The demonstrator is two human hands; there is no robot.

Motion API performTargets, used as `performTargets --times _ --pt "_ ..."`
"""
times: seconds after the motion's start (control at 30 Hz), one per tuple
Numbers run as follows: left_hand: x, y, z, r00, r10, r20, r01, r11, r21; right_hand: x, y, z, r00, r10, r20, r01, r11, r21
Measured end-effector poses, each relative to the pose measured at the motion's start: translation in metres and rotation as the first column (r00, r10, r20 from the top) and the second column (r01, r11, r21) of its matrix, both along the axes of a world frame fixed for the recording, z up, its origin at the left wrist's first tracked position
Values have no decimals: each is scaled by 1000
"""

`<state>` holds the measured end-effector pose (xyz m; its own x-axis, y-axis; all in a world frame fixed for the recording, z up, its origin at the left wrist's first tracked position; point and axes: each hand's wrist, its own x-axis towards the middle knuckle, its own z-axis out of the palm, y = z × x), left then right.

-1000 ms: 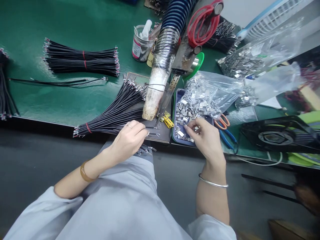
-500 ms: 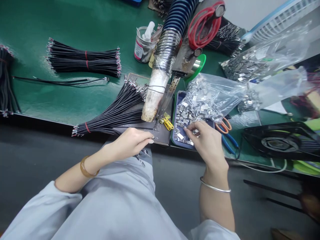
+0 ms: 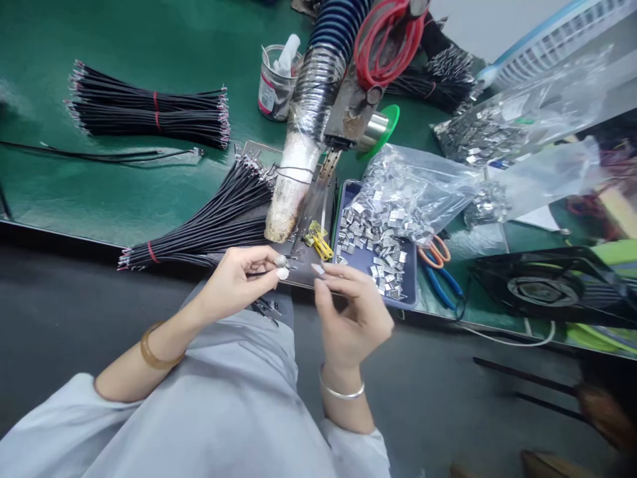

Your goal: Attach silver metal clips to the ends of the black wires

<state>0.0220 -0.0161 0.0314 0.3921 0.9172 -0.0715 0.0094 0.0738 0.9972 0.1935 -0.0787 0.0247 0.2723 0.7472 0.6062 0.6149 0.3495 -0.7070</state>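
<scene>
Left hand (image 3: 239,282) pinched shut around a thin black wire (image 3: 259,272), its metal tip at the nails. Right hand (image 3: 351,312) just beside, fingers curled, thumb and forefinger nearly together; anything held there too small to tell. Beyond the left hand, a banded wire bundle (image 3: 209,226) on the bench (image 3: 124,192). Beyond the right hand, a blue tray (image 3: 409,282) of metal clips (image 3: 383,255) under a clear bag (image 3: 418,186).

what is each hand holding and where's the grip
The left hand pinches a thin black wire near its metal-tipped end. Whether the right hand holds anything cannot be told.
</scene>
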Motion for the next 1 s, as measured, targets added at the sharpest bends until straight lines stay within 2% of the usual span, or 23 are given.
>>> performTargets --times 0.13,0.2,0.3,0.43,0.5,0.6,0.67,0.7,0.73,0.8,0.87,0.9,0.97,1.0 --pt "-1 -2 1 999 8 -39 -7 1000 30 -12 7 -12 966 152 -207 -183 973 -138" --pt "-1 -2 0 999 8 -42 -5 998 62 -13 10 -14 938 197 -286 -251 954 -165" --pt "-2 -3 -2 999 14 -50 -7 990 140 -13 11 -14 928 208 -307 -264 953 -151" --pt "-4 -4 -5 996 -3 -84 26 959 283 -12 9 -13 942 213 -257 -257 955 -148" --pt "-5 -4 -8 993 -5 -119 51 918 393 -10 8 -12 959 211 -191 -240 960 -144" --pt "-5 -4 -16 982 38 -186 84 793 603 -9 6 -10 984 177 -24 -178 977 -117" --pt "-4 -5 -20 974 60 -218 107 727 679 -10 6 -8 987 150 50 -144 984 -103" --pt "-4 -5 -21 973 65 -220 106 723 683 -12 5 -9 988 141 57 -135 986 -100" --pt "-4 -6 -21 975 62 -213 98 743 663 -13 5 -9 990 133 52 -127 987 -95" --pt "-4 -6 -20 983 29 -182 76 836 543 -17 5 -12 993 111 49 -107 991 -74" --pt "-4 -5 -16 993 -29 -118 68 940 335 -19 4 -15 994 77 73 -74 996 -40" --pt "-4 -3 -13 995 -58 -79 74 973 220 -20 4 -17 995 48 84 -47 999 -18" --pt "-4 -1 -8 997 -79 -8 79 996 37 -19 2 -19 996 -22 88 18 999 42" --pt "-3 0 -6 997 -74 10 74 997 -14 -19 1 -20 995 -50 87 43 996 78"
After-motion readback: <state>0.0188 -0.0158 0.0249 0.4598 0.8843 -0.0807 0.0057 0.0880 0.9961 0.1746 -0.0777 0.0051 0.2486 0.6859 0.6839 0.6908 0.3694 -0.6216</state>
